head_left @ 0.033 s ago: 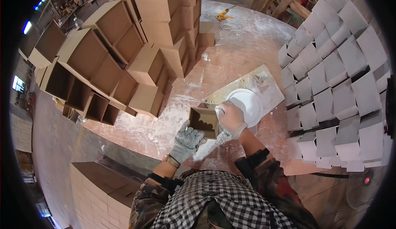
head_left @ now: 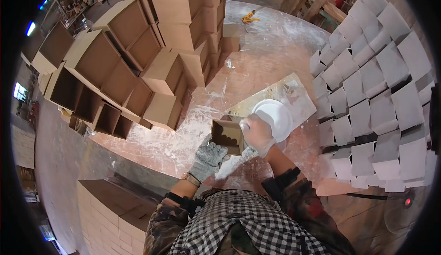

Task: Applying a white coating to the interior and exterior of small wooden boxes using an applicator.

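Observation:
A small open box (head_left: 226,145) of brown board is at the middle, its hollow inside facing up and a scalloped shadow across it. My left hand (head_left: 206,156), in a grey knitted glove, grips it by the lower left side. Against its right wall is my right hand (head_left: 258,135), in a thin whitish glove, fingers curled. Whatever those fingers hold, if anything, is hidden. Partly behind that hand lies a round white dish (head_left: 278,117) on a pale, smeared board (head_left: 298,92).
Stacked brown boxes (head_left: 170,39) stand at the far left of the white-smeared table (head_left: 206,105). On the right rises a stack of pale grey boxes (head_left: 360,89). A yellow tool (head_left: 249,17) lies at the far edge. A large carton (head_left: 112,209) stands at lower left.

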`<state>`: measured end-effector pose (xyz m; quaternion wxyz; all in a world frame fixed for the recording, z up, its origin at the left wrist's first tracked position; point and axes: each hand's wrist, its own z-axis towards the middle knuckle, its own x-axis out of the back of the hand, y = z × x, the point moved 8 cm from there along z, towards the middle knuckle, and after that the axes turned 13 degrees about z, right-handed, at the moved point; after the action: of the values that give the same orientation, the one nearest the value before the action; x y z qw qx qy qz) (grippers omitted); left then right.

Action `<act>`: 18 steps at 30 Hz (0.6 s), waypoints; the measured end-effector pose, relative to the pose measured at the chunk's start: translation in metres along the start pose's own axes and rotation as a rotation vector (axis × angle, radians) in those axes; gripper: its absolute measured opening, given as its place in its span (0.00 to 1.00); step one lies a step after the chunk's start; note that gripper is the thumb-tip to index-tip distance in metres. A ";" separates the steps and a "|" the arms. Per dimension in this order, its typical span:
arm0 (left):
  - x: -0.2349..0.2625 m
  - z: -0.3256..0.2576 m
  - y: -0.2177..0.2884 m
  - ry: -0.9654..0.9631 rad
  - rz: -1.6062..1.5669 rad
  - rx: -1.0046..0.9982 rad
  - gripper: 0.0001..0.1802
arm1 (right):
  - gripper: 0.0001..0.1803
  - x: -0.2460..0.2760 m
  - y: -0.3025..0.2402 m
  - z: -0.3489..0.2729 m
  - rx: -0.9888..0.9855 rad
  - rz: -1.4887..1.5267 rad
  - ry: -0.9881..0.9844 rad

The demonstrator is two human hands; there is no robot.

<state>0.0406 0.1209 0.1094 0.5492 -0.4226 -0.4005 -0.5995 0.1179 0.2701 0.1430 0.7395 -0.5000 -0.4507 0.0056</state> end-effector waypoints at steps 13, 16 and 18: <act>0.001 0.003 0.000 0.140 -0.023 0.006 0.11 | 0.11 0.000 0.011 0.022 -0.220 -0.092 -0.016; 0.006 0.003 0.002 0.137 0.031 0.006 0.12 | 0.11 0.001 0.001 0.026 -0.166 -0.109 -0.026; 0.005 0.003 0.005 0.117 0.074 0.008 0.12 | 0.11 -0.005 0.004 -0.001 -0.192 -0.086 -0.040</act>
<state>0.0458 0.1216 0.1152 0.5953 -0.3992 -0.3544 -0.6006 0.1176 0.2695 0.1368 0.6786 -0.5484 -0.4849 -0.0593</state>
